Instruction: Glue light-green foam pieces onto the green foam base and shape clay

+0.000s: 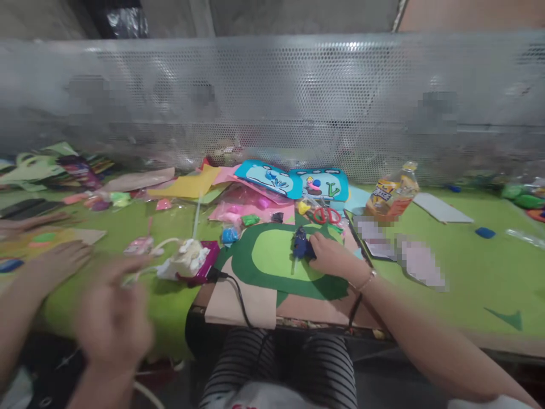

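Observation:
My right hand (334, 258) is closed around the handle side of a small dark blue glue gun (300, 243), with a pale glue stick poking from its near end. The gun rests over a light green oval (272, 250) on a dark green paper piece (244, 267). My left hand (114, 318), smeared by motion, hovers at the lower left, near a white plug adapter (187, 260) on a magenta block (206, 264). A black cord (240, 295) runs from there over the table's front edge. Whether the left hand holds anything is not clear.
Another person's hand (63, 264) lies at the left. Behind the green paper are two blue picture cards (268, 179), red-handled scissors (327, 215) and bagged clay (232, 213). A drink bottle (394, 196) stands right. A perforated metal panel (272, 96) closes off the back.

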Tool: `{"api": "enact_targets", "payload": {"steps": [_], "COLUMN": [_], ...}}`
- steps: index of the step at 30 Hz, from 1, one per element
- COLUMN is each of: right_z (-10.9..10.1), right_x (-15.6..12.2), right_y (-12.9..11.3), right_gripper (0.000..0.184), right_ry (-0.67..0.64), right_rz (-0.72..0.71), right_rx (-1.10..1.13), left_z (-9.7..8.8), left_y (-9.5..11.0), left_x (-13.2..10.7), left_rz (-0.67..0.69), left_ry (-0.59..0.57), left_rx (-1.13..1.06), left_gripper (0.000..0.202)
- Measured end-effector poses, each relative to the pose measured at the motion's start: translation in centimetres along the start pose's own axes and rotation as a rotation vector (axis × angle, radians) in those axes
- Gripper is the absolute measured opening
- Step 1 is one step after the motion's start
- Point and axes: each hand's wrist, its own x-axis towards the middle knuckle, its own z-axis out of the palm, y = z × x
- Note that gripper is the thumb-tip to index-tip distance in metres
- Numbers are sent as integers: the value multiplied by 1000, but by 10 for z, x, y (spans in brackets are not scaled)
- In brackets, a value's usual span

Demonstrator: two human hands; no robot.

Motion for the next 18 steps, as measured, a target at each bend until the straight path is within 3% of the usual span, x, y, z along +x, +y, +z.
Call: {"api": "enact_targets", "payload": {"steps": [1,3,4,5,8,12,15,18], "right_z": [1,1,0,-2,-9,-9,-1,3], "right_x": [0,0,0,0,0,1,3,0], "right_y": [0,4,8,13,31,51,51,37], "right_gripper": [31,28,27,27,26,23,25,24], "right_ry": [11,44,71,109,220,219,176,84], "right_rz": [9,26,37,49,73,52,29,-34], "right_rx": [4,48,88,136,276,311,290,261], "left_z": [10,39,56,73,112,130,121,89], "left_y": [30,81,98,109,115,97,91,87], "left_x": [-8,-14,-14,-13,-6,-6,-6,-3], "left_rz": [184,475,529,567,547,492,504,564], "left_ry": [-131,-575,-757,-842,-891,-899,-935,-881], "left_rx": [-140,-265,-244,-225,-136,-90,-47,-144], "left_gripper": [26,26,26,25,26,29,27,30]}}
